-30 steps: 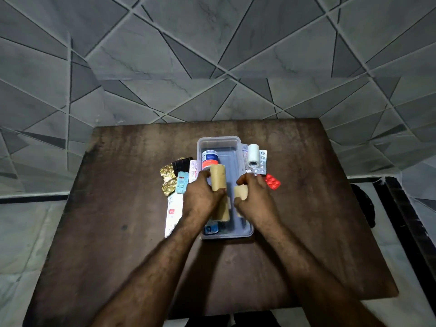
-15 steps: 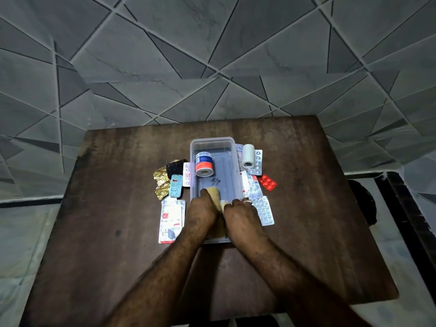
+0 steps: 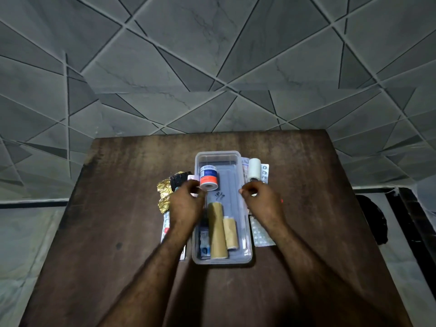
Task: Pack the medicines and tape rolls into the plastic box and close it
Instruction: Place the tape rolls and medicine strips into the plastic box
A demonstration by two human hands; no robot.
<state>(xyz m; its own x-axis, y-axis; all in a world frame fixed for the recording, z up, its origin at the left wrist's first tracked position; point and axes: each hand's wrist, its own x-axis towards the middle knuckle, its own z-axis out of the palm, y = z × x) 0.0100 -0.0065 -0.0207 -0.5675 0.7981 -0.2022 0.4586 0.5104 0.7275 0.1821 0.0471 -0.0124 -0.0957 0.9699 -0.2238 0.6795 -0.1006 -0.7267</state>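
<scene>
A clear plastic box (image 3: 246, 257) lies open in the middle of the brown table. Inside it lie a long tan roll (image 3: 216, 230), a shorter tan roll (image 3: 230, 232), a blue packet (image 3: 204, 246) and an orange-and-blue tape roll (image 3: 208, 177) at the far end. My left hand (image 3: 186, 204) hovers over the box's left wall, fingers curled, holding nothing. Over the right wall my right hand (image 3: 262, 199) hangs the same way, just below a white tape roll (image 3: 254, 169). Blister strips (image 3: 260, 234) lie right of the box.
Gold foil packets (image 3: 164, 194) and a black item (image 3: 179, 179) lie left of the box, partly behind my left hand. A white medicine strip (image 3: 165, 227) shows under my left wrist. The table (image 3: 306, 256) stands against a grey tiled wall. No lid is in view.
Both hands carried the two tan rolls down into the near end of the box, let them go, and have spread apart to the box's two sides.
</scene>
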